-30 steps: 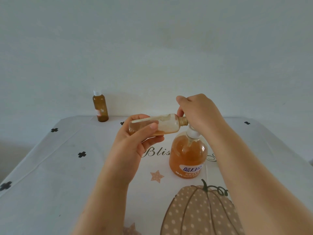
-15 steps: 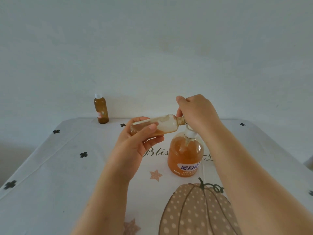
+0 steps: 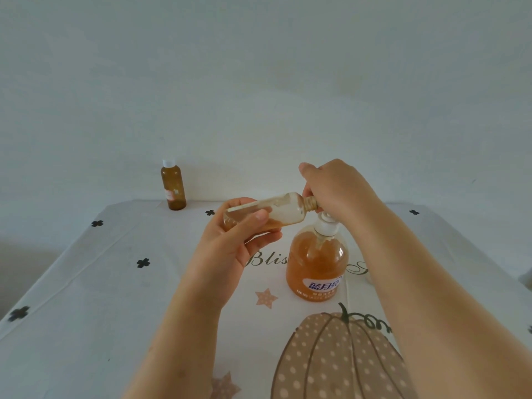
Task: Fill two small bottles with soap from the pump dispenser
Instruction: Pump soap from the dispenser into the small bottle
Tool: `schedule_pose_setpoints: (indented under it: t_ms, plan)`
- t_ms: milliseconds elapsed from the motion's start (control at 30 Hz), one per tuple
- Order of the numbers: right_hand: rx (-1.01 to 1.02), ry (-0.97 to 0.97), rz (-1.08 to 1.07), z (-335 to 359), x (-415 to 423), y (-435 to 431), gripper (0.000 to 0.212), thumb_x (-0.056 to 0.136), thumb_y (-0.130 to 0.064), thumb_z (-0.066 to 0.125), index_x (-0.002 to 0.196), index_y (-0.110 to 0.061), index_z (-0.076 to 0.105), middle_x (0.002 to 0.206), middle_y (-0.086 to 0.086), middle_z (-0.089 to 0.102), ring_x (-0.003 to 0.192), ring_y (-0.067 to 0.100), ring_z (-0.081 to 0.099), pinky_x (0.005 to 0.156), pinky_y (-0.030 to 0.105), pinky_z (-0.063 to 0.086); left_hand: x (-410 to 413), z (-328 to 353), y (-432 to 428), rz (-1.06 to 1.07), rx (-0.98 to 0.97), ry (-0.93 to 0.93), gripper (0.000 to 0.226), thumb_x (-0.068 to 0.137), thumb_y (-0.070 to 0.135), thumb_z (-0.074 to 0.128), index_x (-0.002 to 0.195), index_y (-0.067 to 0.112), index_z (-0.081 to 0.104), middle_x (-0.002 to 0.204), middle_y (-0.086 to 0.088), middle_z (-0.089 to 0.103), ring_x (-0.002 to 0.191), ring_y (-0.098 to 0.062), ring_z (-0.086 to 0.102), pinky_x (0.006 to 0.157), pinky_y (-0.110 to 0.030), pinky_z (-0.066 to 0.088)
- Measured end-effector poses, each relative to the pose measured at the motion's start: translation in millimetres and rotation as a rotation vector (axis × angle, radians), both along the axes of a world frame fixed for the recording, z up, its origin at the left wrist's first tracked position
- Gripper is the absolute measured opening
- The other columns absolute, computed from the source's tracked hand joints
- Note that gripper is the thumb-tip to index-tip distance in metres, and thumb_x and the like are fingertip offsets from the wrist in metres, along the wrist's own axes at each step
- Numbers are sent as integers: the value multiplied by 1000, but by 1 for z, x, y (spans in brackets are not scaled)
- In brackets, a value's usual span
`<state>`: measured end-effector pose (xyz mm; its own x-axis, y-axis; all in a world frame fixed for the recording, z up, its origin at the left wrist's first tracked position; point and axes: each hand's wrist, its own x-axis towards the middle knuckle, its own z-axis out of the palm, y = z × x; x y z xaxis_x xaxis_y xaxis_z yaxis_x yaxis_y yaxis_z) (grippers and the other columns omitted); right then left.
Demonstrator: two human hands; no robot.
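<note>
**A:** How many bottles are there?

**B:** Two small ones. The open bottle (image 3: 276,211) lies almost level in the left hand (image 3: 236,246), with fingers and thumb wrapped round it. Its neck reaches in under the right hand (image 3: 336,188). The capped bottle (image 3: 173,187) stands upright at the far left of the table (image 3: 86,283).

**A:** And dispensers?

**B:** One pump dispenser (image 3: 316,263), mid-table. The right hand curls down over its pump head.

**A:** Anything different from half a second ago?

**B:** Hardly. Hands, bottles and dispenser all keep their places.
</note>
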<state>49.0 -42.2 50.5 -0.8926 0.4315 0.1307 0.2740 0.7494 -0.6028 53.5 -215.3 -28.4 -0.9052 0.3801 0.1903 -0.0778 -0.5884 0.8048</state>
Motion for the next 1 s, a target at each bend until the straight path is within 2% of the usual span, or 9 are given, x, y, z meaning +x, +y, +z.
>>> schedule_pose_setpoints:
  t_ms: [367,700,833,933,1000]
  plan:
    - [-7,65,-13,-13,-3,3,53,103,-40,36,91,-5,73,71,5,64,61,22,56,59,31,42,-6,-4,0,4,-17,-20,39,78,14,72,113,4,58,107,-16,71,95,-29,72,78,-33,57]
    - [-21,35,-30,-12,1,0,51,102,-40,36,92,-6,73,79,8,71,63,23,58,62,31,45,-3,-3,-1,-21,2,-38,36,77,13,72,109,5,58,106,-16,71,93,-29,72,77,-32,58]
    - [-41,42,-36,-7,4,-2,50,100,-40,40,97,-3,74,73,6,65,61,21,55,62,31,44,-2,-2,-2,-24,19,-31,34,78,11,71,109,6,57,105,-16,71,91,-28,71,77,-32,58]
    - [-27,23,-24,1,6,-3,50,100,-43,40,95,-6,74,69,4,69,59,20,61,67,32,50,0,-2,-2,-27,27,-24,33,79,11,71,109,6,57,105,-16,71,91,-28,72,78,-32,58]
    - [10,4,-22,5,6,-3,51,101,-45,39,94,-8,73,73,5,73,66,22,66,73,34,52,0,-2,-2,-21,31,-19,33,79,12,71,109,5,57,106,-16,71,91,-28,72,78,-31,58]
